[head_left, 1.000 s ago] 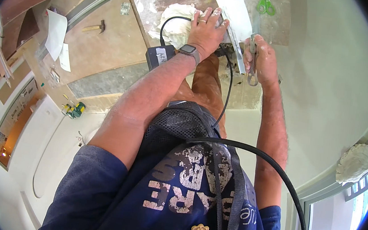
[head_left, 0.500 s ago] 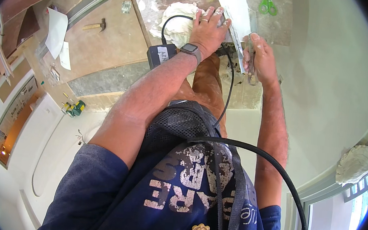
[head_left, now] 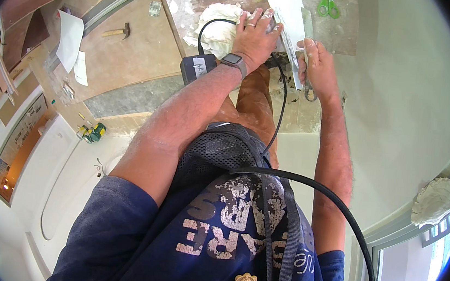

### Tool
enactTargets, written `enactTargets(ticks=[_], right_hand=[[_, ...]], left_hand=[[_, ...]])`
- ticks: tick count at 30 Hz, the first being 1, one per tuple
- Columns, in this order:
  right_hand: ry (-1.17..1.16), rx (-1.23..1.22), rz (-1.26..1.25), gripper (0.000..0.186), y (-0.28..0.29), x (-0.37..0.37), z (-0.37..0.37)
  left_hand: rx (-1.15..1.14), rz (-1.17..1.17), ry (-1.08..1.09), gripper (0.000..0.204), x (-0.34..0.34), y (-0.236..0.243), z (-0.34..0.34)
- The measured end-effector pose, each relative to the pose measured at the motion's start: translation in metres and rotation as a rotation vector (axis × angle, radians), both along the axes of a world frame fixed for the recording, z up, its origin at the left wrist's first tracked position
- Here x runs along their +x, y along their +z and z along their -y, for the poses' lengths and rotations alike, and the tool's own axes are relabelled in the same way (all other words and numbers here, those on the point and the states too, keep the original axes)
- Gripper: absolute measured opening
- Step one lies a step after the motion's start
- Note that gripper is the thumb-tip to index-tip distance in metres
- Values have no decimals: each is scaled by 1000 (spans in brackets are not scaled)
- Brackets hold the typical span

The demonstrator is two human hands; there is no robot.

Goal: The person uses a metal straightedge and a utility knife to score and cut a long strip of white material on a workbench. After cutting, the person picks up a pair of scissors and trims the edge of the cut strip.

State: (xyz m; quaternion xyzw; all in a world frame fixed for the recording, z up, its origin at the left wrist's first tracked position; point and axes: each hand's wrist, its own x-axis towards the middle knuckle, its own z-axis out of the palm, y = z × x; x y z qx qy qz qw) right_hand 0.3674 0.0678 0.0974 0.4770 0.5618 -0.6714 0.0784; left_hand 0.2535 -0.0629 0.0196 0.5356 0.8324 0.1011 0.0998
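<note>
A long white strip [head_left: 286,5] runs from the top edge down between my hands. My left hand [head_left: 255,38], wearing a watch, lies with its fingers stretched out at the strip's left edge, over a greyish piece mostly covered by the fingers. A crumpled white cloth [head_left: 217,27] sits beside it. My right hand [head_left: 320,68] is closed round a long narrow metal tool [head_left: 307,24] along the strip's right edge. A flat greyish end of the tool sticks out above the fist, a looped end below; its exact kind is unclear. White dust coats both hands.
Green-handled scissors [head_left: 328,6] lie at the top right. A black box [head_left: 197,67] with a cable sits by my left wrist. A hammer [head_left: 117,31] rests on the board at left, near white sheets [head_left: 69,41]. A thick black cable [head_left: 334,201] crosses my front.
My right hand has turned slightly with the metal tool, whose flat end now shows higher up beside the strip. The left hand stays in place.
</note>
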Motion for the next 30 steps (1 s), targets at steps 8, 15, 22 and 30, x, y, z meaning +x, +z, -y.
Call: enactTargets(ticks=[8,15,22,30], right_hand=[[147,118,76,28,-6,7,-3],[362,284,164,32,-19,4,1],[580,508,203,33,-32,-24,3],[676,553,261,34,-38,-36,1]], left_hand=[[-15,27,5,37,0,3,-1],[-9,18,5,37,1,1,-1],[14,-1,3,37,1,-1,-1],[1,35,6,38,0,2,-1]])
